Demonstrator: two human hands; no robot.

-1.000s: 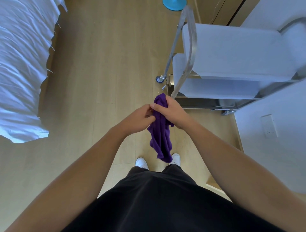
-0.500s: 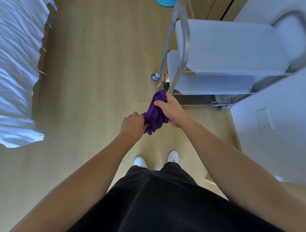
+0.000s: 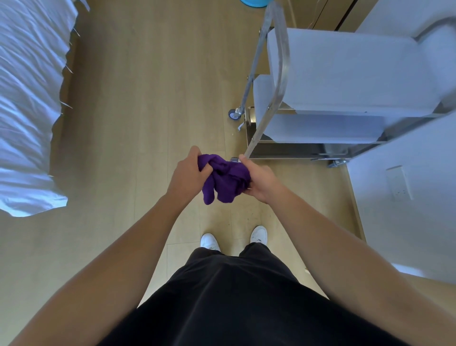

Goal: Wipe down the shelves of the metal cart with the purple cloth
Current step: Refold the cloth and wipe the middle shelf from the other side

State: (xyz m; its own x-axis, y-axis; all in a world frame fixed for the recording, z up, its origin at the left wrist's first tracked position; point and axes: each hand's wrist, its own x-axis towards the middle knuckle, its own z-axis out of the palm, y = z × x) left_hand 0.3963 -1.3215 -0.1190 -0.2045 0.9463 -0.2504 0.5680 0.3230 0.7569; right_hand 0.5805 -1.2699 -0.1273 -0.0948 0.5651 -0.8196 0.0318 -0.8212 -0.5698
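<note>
A purple cloth [image 3: 225, 178] is bunched between both hands above the floor, just short of the cart. My left hand [image 3: 186, 173] grips its left side and my right hand [image 3: 261, 180] grips its right side. The metal cart [image 3: 278, 81] stands ahead to the right, with a curved steel handle frame and pale stacked shelves [image 3: 345, 71] seen from above. The lowest shelf [image 3: 296, 149] shows as dark steel near the floor. Neither hand touches the cart.
A bed with white bedding [image 3: 27, 98] fills the left side. A white wall with a socket [image 3: 398, 182] is at the right. Wooden floor [image 3: 148, 98] lies between. A blue round object [image 3: 254, 2] sits at the top edge. My white shoes [image 3: 209, 240] are below.
The cloth hung down from my right hand a second ago; both hands have since gathered it into a bundle, and my left hand has moved onto its left side.
</note>
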